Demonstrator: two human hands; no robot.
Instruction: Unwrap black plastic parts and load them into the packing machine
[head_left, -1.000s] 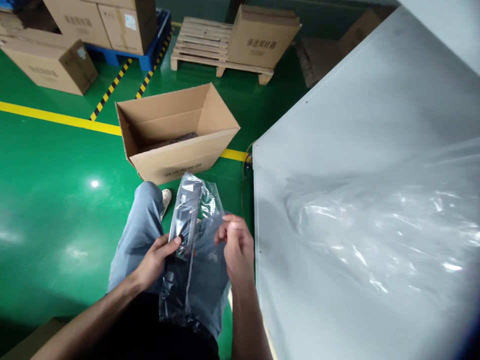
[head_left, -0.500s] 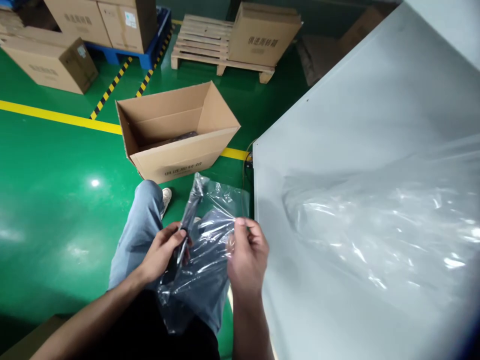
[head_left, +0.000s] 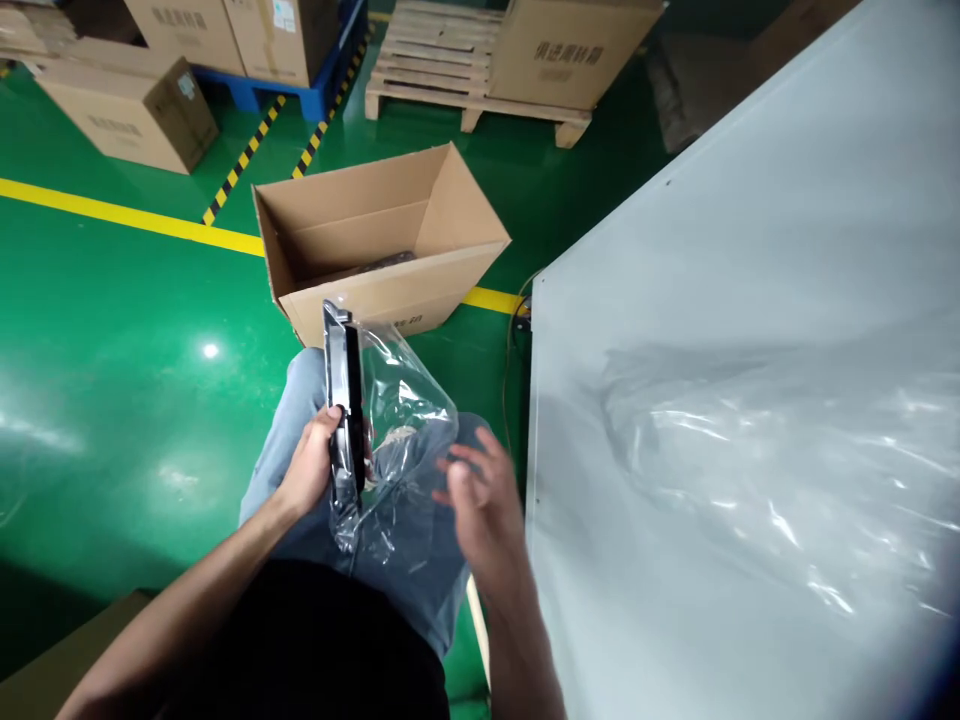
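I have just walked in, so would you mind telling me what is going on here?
A person is handling a long black part in a clear plastic bag. The left grip holds the bagged part roughly upright; the right grip, blurred, is open by the bag's loose side, and I cannot tell whether it touches. Just beyond, an open cardboard box stands on the green floor with something dark inside.

Left grip (head_left: 311, 465) holds a bagged black part (head_left: 353, 400) (right grip (head_left: 484, 500) blurred).
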